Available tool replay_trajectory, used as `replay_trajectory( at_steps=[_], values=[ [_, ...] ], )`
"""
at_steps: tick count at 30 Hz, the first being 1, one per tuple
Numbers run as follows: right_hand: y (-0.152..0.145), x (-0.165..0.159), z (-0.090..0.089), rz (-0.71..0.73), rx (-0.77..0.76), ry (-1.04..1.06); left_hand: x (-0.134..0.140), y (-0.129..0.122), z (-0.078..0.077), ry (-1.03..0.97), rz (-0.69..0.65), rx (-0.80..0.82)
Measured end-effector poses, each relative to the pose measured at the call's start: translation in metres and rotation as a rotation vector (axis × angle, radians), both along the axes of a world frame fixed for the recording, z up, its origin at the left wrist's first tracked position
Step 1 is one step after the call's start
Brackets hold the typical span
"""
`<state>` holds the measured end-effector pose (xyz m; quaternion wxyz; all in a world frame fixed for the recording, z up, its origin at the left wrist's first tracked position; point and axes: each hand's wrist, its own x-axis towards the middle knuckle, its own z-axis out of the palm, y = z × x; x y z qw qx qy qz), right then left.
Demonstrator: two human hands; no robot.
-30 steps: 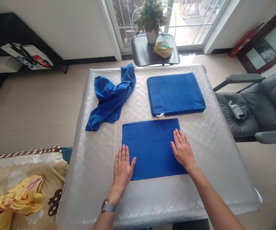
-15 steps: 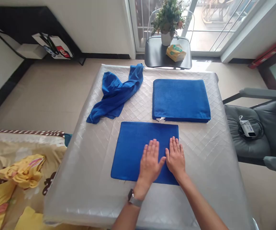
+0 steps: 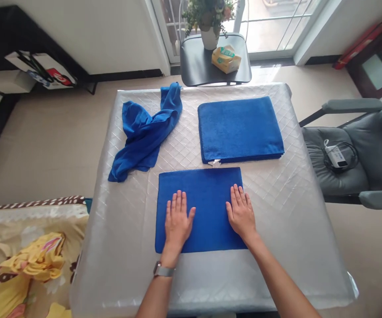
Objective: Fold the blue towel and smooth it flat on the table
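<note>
A blue towel (image 3: 207,212), folded into a flat rectangle, lies near the middle of the table. Flat on its left part rests my left hand (image 3: 178,221), fingers stretched out and a watch on the wrist. My right hand (image 3: 241,212) lies palm down at the towel's right edge, its fingers also extended. Behind it is a neat stack of folded blue towels (image 3: 240,128), with a white tag at the front edge. A crumpled blue towel (image 3: 147,132) lies loose at the table's far left.
A silver quilted cover (image 3: 124,229) drapes the table. Past the far edge, a black chair (image 3: 191,66) bears a potted plant (image 3: 209,37) and a yellow tissue pack (image 3: 226,59). A grey armchair (image 3: 346,176) holds a white cabled device (image 3: 335,156). Yellow clothes (image 3: 38,258) lie on a bed at left.
My left hand has slid left across the folded towel, away from my right hand. The right hand stays at the right edge. The view has shifted and turned slightly.
</note>
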<state>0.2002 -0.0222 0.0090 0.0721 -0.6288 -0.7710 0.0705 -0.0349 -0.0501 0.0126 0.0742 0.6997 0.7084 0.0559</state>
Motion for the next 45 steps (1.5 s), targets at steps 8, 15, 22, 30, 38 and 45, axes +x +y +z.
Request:
replay_trajectory(
  at_steps=[8, 15, 22, 30, 38, 45],
  values=[
    [-0.001, 0.001, -0.006, -0.006, 0.051, -0.034, -0.084, -0.002, -0.013, -0.036, 0.036, 0.102],
    [0.009, 0.001, 0.006, 0.015, -0.009, -0.055, -0.075, -0.002, -0.007, -0.044, 0.072, 0.048],
    [0.026, -0.001, -0.001, -0.002, 0.025, -0.028, -0.069, 0.000, 0.004, -0.059, 0.111, 0.059],
    [0.025, 0.004, -0.010, 0.019, 0.050, -0.019, 0.083, 0.013, 0.023, -0.187, -0.229, 0.110],
    [0.025, 0.005, -0.007, 0.039, 0.033, -0.001, 0.103, 0.026, 0.003, -0.157, -0.158, 0.044],
    [0.026, 0.000, -0.001, -0.004, -0.004, 0.010, -0.006, 0.019, -0.001, -0.037, 0.009, 0.032]
  ],
)
